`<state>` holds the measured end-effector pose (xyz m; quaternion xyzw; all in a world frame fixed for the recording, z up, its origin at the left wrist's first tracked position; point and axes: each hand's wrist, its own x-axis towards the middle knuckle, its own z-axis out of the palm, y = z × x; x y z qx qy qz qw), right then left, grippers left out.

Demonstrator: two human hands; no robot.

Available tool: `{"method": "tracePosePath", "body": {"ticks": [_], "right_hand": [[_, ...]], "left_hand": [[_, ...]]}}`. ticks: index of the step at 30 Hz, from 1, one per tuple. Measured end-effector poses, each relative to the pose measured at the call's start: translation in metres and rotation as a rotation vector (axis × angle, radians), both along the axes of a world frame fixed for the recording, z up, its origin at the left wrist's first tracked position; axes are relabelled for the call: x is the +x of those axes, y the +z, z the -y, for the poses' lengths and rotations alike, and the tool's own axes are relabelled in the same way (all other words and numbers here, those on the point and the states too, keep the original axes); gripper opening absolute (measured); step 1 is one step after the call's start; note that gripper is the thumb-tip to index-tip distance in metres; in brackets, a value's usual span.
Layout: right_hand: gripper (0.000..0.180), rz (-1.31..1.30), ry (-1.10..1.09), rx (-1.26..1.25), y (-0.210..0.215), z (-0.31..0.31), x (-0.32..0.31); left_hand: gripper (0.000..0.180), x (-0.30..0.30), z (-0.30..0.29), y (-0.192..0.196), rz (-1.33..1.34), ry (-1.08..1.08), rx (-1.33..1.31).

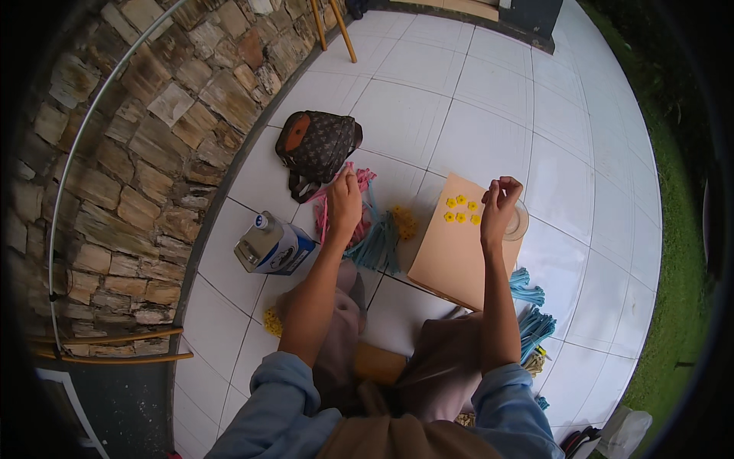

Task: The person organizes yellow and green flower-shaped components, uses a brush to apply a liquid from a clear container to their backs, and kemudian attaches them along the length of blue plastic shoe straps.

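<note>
My left hand (345, 205) rests on a pile of pink strips (359, 183) and holds some of them, beside a bundle of blue strips (380, 241). My right hand (499, 206) hovers over the right edge of a tan cardboard sheet (451, 256), its fingertips pinched together; whether something tiny is between them I cannot tell. Several small yellow flower shapes (461, 209) lie on the cardboard just left of that hand. A clear round lid or dish (520, 223) sits under the right hand.
A dark patterned bag (317, 145) lies behind the strips. A blue and white carton (271, 245) stands at the left. More blue bundles (531, 306) lie at my right knee. A stone wall (130, 168) runs along the left, grass (680, 252) on the right.
</note>
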<state>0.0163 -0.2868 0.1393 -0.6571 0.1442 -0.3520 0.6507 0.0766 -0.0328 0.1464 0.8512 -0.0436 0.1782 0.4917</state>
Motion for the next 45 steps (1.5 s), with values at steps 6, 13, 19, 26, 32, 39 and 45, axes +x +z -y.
{"method": "tracePosePath", "body": {"ticks": [6,13,19,26,32,39,45], "right_hand": [[0.017,-0.191,0.517,-0.31,-0.009,-0.108,0.018],[0.021,-0.212,1.047,-0.703,-0.079,-0.215,0.009],[0.059,-0.256,1.191,-1.195,-0.166,-0.236,0.01],[0.081,-0.317,1.162,-1.181,-0.242,-0.269,-0.033],[0.064,-0.406,0.883,-0.592,-0.263,-0.28,-0.025],[0.056,-0.333,0.604,-0.283,-0.209,-0.279,0.0],[0.046,-0.258,0.49,-0.184,-0.098,-0.234,0.019]], "left_hand": [[0.033,-0.04,-0.104,-0.026,-0.179,0.122,0.072],[0.023,-0.046,-0.192,-0.066,-0.601,-0.086,-0.27],[0.028,-0.069,-0.227,-0.154,-0.763,-0.425,0.025],[0.048,-0.115,-0.196,-0.242,-0.558,-0.331,0.379],[0.027,-0.093,-0.175,-0.252,-0.482,-0.085,-0.065],[0.014,-0.059,-0.142,-0.209,-0.274,0.07,-0.291],[0.016,-0.025,-0.097,-0.097,-0.261,-0.162,-0.524]]}}
